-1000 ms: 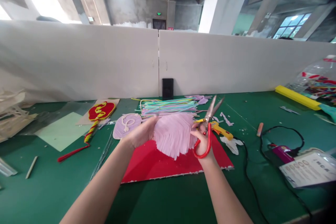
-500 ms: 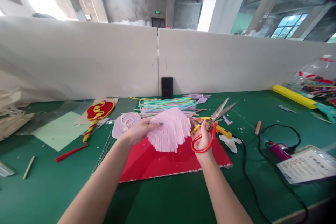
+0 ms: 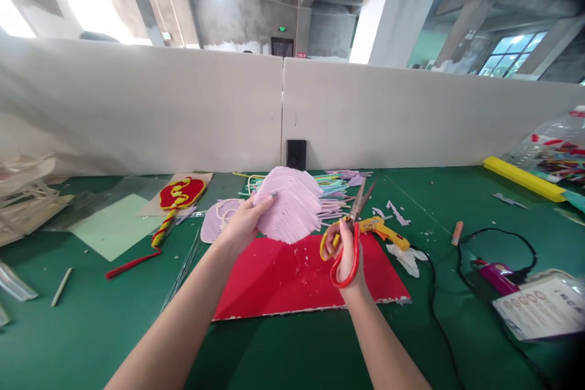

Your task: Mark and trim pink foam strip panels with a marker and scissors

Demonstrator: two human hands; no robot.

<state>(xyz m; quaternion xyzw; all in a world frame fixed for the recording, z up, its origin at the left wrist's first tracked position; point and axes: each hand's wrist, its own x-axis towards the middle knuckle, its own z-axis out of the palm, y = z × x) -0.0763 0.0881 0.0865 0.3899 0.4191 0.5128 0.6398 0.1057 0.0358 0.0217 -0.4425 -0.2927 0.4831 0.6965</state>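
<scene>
My left hand (image 3: pixel 250 218) grips the left edge of a pale purple ribbed piece (image 3: pixel 292 204), rounded like a fan or leaf and made of slanted strips. It is held up over the back of a red board (image 3: pixel 283 283). Looped over my right hand (image 3: pixel 345 250) are scissors (image 3: pixel 359 201) with red and yellow handles, their blades pointing up and slightly parted. The blades are apart from the purple piece. Behind my left hand lies another purple piece (image 3: pixel 214 219) with a cream looped cord. A yellow glue gun (image 3: pixel 386 231) lies just right of the scissors.
Behind the purple piece is a heap of pastel pipe cleaners (image 3: pixel 336 195). A red and yellow fan-shaped ornament with a tassel (image 3: pixel 183 194) lies left. A black phone-like block (image 3: pixel 296 154) leans on the white partition (image 3: pixel 205 109). Black cables (image 3: pixel 434 292) run along the right.
The purple piece has risen slightly and its lower edge now looks more even. My right hand with the scissors has drawn down and away from it. The view has shifted slightly.
</scene>
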